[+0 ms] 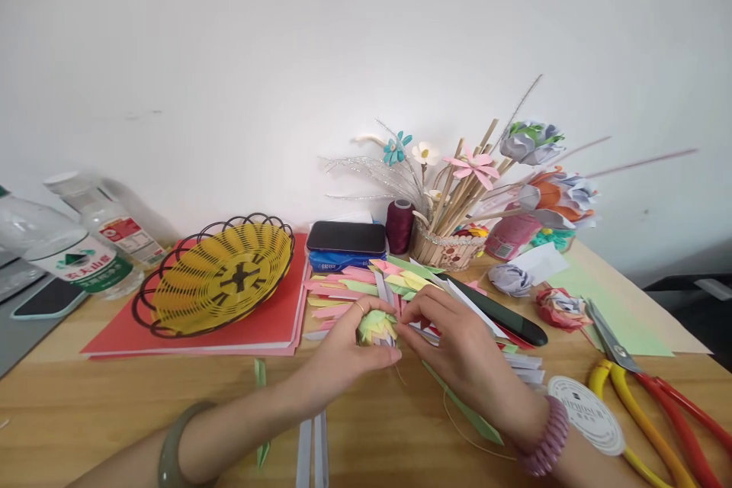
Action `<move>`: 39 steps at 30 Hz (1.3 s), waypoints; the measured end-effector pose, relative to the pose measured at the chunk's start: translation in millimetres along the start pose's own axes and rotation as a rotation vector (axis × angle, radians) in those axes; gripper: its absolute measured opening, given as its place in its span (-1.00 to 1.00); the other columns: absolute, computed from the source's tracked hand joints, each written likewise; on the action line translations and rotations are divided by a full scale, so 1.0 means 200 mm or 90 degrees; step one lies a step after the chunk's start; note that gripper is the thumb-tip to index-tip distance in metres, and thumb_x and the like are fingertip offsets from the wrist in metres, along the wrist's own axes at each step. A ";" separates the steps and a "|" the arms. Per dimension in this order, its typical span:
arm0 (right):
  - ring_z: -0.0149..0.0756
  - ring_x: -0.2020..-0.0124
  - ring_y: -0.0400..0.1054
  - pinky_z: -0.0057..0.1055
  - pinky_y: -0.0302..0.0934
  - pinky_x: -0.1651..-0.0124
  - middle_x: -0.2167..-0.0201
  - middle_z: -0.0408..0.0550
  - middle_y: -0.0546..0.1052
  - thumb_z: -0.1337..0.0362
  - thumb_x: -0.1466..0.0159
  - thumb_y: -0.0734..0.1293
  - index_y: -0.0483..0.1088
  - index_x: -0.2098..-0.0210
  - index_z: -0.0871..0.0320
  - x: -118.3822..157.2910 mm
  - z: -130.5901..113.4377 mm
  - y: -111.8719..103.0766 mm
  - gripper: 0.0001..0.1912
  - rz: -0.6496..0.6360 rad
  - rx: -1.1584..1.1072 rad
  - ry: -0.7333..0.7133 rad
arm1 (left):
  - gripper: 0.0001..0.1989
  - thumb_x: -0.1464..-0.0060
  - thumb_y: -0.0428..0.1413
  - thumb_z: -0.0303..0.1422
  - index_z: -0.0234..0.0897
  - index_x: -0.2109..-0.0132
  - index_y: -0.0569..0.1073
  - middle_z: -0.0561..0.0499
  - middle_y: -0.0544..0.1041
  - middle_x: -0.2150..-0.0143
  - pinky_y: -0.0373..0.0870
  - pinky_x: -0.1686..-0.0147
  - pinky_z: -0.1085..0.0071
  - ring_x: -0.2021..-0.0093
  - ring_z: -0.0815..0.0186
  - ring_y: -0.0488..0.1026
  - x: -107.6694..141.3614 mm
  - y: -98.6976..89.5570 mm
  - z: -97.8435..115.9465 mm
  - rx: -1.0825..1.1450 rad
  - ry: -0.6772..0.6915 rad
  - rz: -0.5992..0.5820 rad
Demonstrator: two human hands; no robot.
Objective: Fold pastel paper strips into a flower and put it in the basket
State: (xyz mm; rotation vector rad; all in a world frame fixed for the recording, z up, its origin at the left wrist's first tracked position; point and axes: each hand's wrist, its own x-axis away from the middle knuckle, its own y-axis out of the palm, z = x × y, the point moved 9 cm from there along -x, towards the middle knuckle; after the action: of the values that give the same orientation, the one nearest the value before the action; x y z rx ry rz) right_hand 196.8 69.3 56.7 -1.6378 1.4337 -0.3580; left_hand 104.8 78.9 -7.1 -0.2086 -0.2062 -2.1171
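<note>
My left hand (341, 339) is closed around a small yellow-green paper flower (377, 326) with layered pointed petals, its thumb below and fingers behind. At the flower's right edge my right hand (460, 332) pinches with thumb and forefinger; what lies between those fingertips is too small to make out. A thin thread (449, 415) curves over the table under my right wrist, and a short end hangs below the flower. Behind my hands lies a pile of folded paper strips (348, 286) in pink, green, yellow and white.
A yellow woven basket (194, 282) sits on red paper (114, 328) at left, beside bottles (114, 229). A phone (346, 237) rests on a blue pack. Behind are a thread spool (399, 227) and a flower pot (446, 250). A black-handled cutter (503, 314) and scissors (646, 389) lie right.
</note>
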 end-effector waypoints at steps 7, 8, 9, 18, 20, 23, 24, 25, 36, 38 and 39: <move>-0.37 0.43 0.25 -0.43 0.14 0.38 0.44 -0.11 0.36 0.40 -0.20 0.19 0.30 0.46 0.16 -0.01 0.01 0.02 -0.87 -0.054 -0.028 0.050 | -0.64 0.11 0.12 -0.37 -0.21 0.12 0.24 0.07 0.33 0.23 0.17 0.35 0.51 0.33 0.43 0.24 0.00 0.00 0.02 -0.048 0.016 -0.009; -0.36 0.42 0.25 -0.42 0.14 0.37 0.43 -0.10 0.36 0.39 -0.21 0.17 0.32 0.45 0.16 -0.01 0.01 0.02 -0.86 -0.051 -0.017 0.043 | -0.64 0.11 0.12 -0.37 -0.21 0.12 0.23 0.08 0.33 0.25 0.17 0.35 0.51 0.35 0.44 0.23 0.00 0.00 0.01 -0.044 0.010 -0.008; -0.35 0.41 0.26 -0.41 0.14 0.36 0.42 -0.08 0.36 0.39 -0.22 0.17 0.33 0.44 0.17 -0.01 0.00 0.02 -0.85 -0.045 -0.006 0.033 | -0.63 0.11 0.12 -0.37 -0.21 0.11 0.23 0.09 0.33 0.27 0.17 0.36 0.51 0.37 0.45 0.22 0.00 0.00 0.01 -0.039 0.003 -0.006; -0.35 0.42 0.27 -0.42 0.17 0.36 0.44 -0.09 0.39 0.38 -0.18 0.22 0.35 0.48 0.15 0.00 0.01 -0.01 -0.87 0.017 0.003 0.036 | -0.63 0.13 0.13 -0.39 -0.24 0.13 0.24 0.10 0.31 0.33 0.17 0.35 0.48 0.39 0.46 0.22 0.00 0.00 0.01 -0.018 -0.011 0.006; -0.35 0.43 0.28 -0.42 0.17 0.36 0.45 -0.10 0.39 0.38 -0.18 0.23 0.34 0.49 0.15 -0.01 0.01 -0.01 -0.87 0.013 -0.004 0.041 | -0.63 0.13 0.13 -0.38 -0.24 0.12 0.23 0.11 0.30 0.34 0.18 0.35 0.48 0.39 0.46 0.22 0.00 0.00 0.00 -0.012 -0.014 0.004; -0.35 0.43 0.28 -0.41 0.17 0.37 0.47 -0.11 0.39 0.39 -0.17 0.23 0.33 0.49 0.16 -0.01 0.01 -0.01 -0.87 0.006 -0.022 0.046 | -0.63 0.12 0.13 -0.38 -0.23 0.12 0.23 0.12 0.29 0.35 0.19 0.35 0.48 0.41 0.47 0.21 0.00 -0.01 0.00 -0.006 -0.020 0.004; -0.36 0.43 0.28 -0.41 0.17 0.37 0.47 -0.11 0.39 0.39 -0.17 0.22 0.33 0.49 0.16 -0.01 0.01 -0.01 -0.87 0.005 -0.029 0.047 | -0.63 0.12 0.13 -0.38 -0.23 0.12 0.24 0.12 0.29 0.35 0.19 0.35 0.48 0.41 0.48 0.21 0.00 -0.01 0.00 -0.005 -0.020 0.006; -0.36 0.43 0.28 -0.41 0.16 0.37 0.47 -0.12 0.39 0.40 -0.17 0.22 0.33 0.49 0.16 -0.01 0.02 -0.01 -0.87 0.006 -0.036 0.047 | -0.64 0.13 0.14 -0.39 -0.23 0.13 0.25 0.12 0.29 0.35 0.20 0.34 0.48 0.41 0.47 0.21 0.00 -0.01 -0.01 -0.005 -0.018 0.009; -0.38 0.42 0.26 -0.44 0.17 0.37 0.47 -0.12 0.37 0.39 -0.20 0.22 0.31 0.47 0.15 -0.01 -0.02 -0.05 -0.88 0.033 -0.107 -0.014 | -0.59 -0.04 -0.04 -0.13 -0.19 -0.01 0.29 -0.12 0.26 -0.03 0.40 0.35 0.33 0.13 0.24 0.30 0.00 0.00 0.04 0.206 -0.011 -0.063; -0.38 0.41 0.26 -0.43 0.18 0.36 0.45 -0.11 0.37 0.39 -0.21 0.21 0.31 0.45 0.15 0.00 -0.05 -0.07 -0.89 0.045 -0.110 -0.051 | -0.53 -0.06 -0.13 -0.05 -0.20 -0.02 0.32 -0.14 0.25 -0.07 0.40 0.32 0.31 0.08 0.19 0.29 -0.01 -0.02 0.04 0.186 -0.023 -0.054; -0.38 0.40 0.26 -0.43 0.18 0.36 0.45 -0.10 0.36 0.39 -0.21 0.21 0.32 0.43 0.15 0.00 -0.06 -0.07 -0.89 0.051 -0.106 -0.070 | -0.51 -0.05 -0.13 -0.03 -0.21 -0.01 0.34 -0.14 0.27 -0.07 0.39 0.30 0.30 0.07 0.17 0.30 -0.01 -0.04 0.03 0.166 -0.034 -0.047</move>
State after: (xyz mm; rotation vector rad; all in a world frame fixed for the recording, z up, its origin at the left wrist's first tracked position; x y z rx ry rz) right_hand 197.6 63.2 74.8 -1.6998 1.4719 -0.1026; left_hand 100.3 86.4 -1.6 -0.1039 -0.5240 -2.1343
